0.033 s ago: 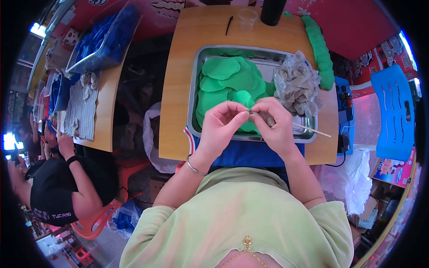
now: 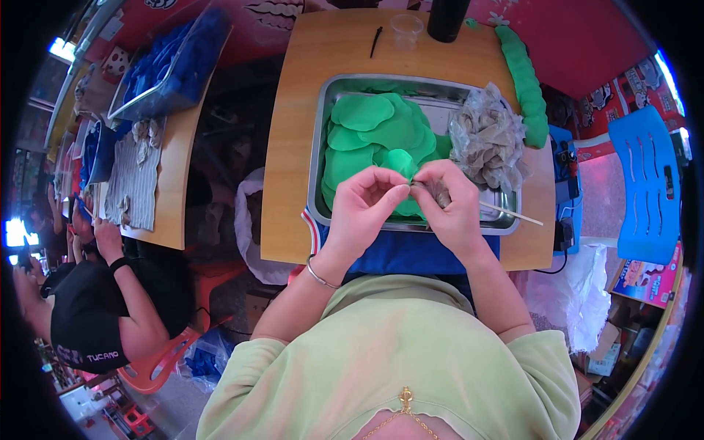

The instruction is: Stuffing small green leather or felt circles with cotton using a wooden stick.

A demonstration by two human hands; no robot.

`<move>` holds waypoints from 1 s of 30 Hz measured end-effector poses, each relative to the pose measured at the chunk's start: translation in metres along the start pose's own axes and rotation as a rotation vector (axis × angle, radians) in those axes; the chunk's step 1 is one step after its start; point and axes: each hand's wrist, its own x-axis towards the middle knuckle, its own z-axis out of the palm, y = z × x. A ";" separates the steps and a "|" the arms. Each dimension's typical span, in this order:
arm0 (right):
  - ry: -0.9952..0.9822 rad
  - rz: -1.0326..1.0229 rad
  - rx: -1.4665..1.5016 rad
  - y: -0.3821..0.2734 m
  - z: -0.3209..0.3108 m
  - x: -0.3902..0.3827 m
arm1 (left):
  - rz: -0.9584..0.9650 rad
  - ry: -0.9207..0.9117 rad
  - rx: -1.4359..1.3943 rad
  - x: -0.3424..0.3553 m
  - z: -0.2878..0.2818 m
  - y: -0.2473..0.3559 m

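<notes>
My left hand [image 2: 367, 199] and my right hand [image 2: 452, 205] meet over the near part of a metal tray [image 2: 319, 158]. Thumb and forefinger of each are pinched together at the lower end of a small green fabric piece [image 2: 400, 163], which stands up between them. A brownish scrap [image 2: 440, 193] shows beneath my right fingers; whether it is held I cannot tell. Behind my hands, round green fabric pieces [image 2: 363, 114] lie in an overlapping pile. To their right is a clear plastic bag of grey-brown fabric pieces [image 2: 486, 139]. A thin pale stick [image 2: 522, 215] juts past the tray's near right corner.
A long green roll [image 2: 524, 84] lies along the table's right edge. At the back stand a clear cup [image 2: 407, 29] and a black cylinder [image 2: 446, 18]. A blue chair [image 2: 645, 183] is on the right. Leftward, a person in black [image 2: 88, 312] sits beside another table [image 2: 174, 176].
My fingertips have shifted very slightly at the green piece, and the pinch is kept. The co-worker at the left has moved a little. Tray, pile and bag stay put.
</notes>
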 end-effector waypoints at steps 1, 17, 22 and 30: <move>0.054 0.086 0.005 -0.004 0.003 0.000 | 0.039 0.020 0.085 -0.001 0.000 0.000; 0.103 -0.035 -0.288 -0.012 0.000 0.011 | 0.193 0.121 0.288 0.002 0.006 -0.011; -0.063 -0.036 -0.156 -0.011 -0.006 0.006 | 0.141 0.152 0.136 0.009 0.003 -0.003; -0.004 0.340 -0.014 -0.017 -0.006 0.010 | 0.176 0.094 0.319 0.002 0.008 -0.003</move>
